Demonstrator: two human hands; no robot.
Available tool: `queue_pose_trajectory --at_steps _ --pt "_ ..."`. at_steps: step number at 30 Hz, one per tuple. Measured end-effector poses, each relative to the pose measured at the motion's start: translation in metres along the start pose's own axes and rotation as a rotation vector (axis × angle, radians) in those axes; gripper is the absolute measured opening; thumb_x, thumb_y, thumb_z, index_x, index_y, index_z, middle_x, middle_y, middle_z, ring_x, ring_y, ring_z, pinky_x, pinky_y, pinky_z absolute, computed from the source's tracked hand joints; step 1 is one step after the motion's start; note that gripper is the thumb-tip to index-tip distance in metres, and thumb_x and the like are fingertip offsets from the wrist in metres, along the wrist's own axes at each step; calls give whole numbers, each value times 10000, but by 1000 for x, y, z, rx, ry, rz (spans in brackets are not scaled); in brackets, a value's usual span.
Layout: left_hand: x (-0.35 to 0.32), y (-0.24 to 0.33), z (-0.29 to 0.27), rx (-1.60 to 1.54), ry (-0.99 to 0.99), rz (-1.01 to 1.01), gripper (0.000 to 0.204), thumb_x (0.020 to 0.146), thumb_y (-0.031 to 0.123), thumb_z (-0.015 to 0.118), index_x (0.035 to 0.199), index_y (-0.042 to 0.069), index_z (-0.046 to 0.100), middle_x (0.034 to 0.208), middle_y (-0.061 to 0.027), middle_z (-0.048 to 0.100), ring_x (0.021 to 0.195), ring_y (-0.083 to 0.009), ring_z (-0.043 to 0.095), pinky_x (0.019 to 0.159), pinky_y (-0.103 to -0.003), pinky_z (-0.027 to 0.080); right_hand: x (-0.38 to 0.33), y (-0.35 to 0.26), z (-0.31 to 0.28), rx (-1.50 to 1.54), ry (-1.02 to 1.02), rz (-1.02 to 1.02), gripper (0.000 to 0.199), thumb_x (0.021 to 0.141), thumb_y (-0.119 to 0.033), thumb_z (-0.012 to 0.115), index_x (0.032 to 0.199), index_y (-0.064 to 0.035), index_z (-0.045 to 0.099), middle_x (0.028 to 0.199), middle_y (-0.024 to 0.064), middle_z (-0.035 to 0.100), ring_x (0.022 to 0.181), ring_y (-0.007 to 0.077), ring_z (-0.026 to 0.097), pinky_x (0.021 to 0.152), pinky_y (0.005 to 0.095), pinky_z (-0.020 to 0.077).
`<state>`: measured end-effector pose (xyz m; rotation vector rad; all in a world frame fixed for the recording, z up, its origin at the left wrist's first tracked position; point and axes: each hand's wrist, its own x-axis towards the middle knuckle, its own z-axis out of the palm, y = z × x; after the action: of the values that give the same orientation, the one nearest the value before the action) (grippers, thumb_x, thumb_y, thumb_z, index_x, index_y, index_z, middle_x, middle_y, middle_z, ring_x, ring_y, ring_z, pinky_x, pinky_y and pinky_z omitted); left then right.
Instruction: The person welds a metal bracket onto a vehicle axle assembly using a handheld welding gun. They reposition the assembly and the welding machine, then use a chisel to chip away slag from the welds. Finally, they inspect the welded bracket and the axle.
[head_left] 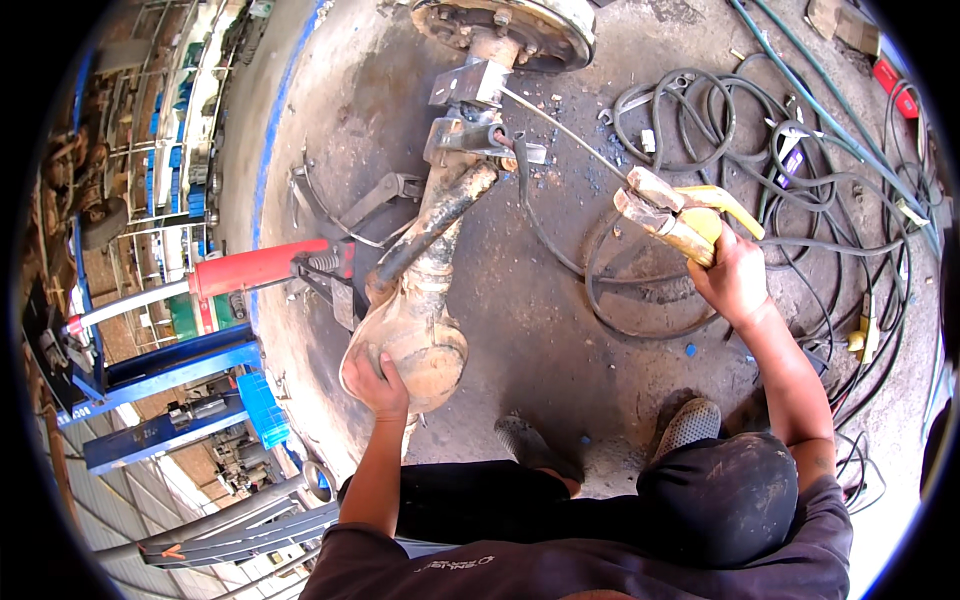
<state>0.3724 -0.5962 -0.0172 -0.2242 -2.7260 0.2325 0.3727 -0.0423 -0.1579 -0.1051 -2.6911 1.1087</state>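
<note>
- On the grey concrete floor, in front of the person, a long, rusty brown metal axle runs away from the legs.
- At its near end is a big, round, dusty tan metal bulge. The person's left hand rests on its left side, with the fingers spread a little apart and not wrapped round it.
- At its far end is a round, brown metal wheel drum with bolts on it.
- Off to the right, the right hand is closed tight on a yellow and tan rod holder.
- A thin, straight grey metal rod sticks out of that holder. Its far tip is right by a boxy grey metal block near the drum. I can't tell if they touch.
- Left of the axle I see a red tube-shaped jack with a shiny silver bar.
- Loops of dark rubber cable lie in a messy pile on the right.
- Two grey shoes with little holes stand just below the axle.
</note>
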Motion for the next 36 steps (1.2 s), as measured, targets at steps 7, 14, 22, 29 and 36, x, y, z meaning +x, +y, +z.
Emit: queue_pose_trajectory --at_steps 7,14,22,29,36 --pt "2 1 1 -8 -12 -9 419 951 236 619 1263 -43 623 1228 -246 610 1157 -441 539 1028 -514 378 -1 5 2 -20 3 3 399 753 -133 798 1067 -27 577 832 188 693 755 407 696 693 479 571" --pt "1 1 1 -8 3 -1 426 948 257 615 1237 -57 630 1243 -236 616 1152 -440 545 1011 -519 385 -3 7 2 -30 -31 32 444 763 -91 777 1174 -42 616 860 183 711 783 395 710 714 467 577" --pt "1 -1 0 -10 -9 3 431 958 239 611 1275 -53 618 1224 -258 608 1158 -454 539 1023 -523 381 -2 5 3 -35 -7 2 384 756 -149 798 1039 -30 569 823 190 688 746 408 691 688 485 567" --pt "0 -3 1 7 4 1 441 951 282 610 1234 -56 631 1232 -248 607 1141 -452 541 1004 -529 387 -1 1 2 -18 17 -15 373 751 -160 809 986 -22 554 798 187 679 722 407 686 668 480 565" --pt "-1 -1 3 5 15 -13 447 952 284 613 1235 -61 626 1248 -247 598 1154 -456 530 1017 -534 382 -3 7 3 -11 -2 14 454 751 -103 773 1169 -28 613 832 201 708 766 416 703 702 487 577"
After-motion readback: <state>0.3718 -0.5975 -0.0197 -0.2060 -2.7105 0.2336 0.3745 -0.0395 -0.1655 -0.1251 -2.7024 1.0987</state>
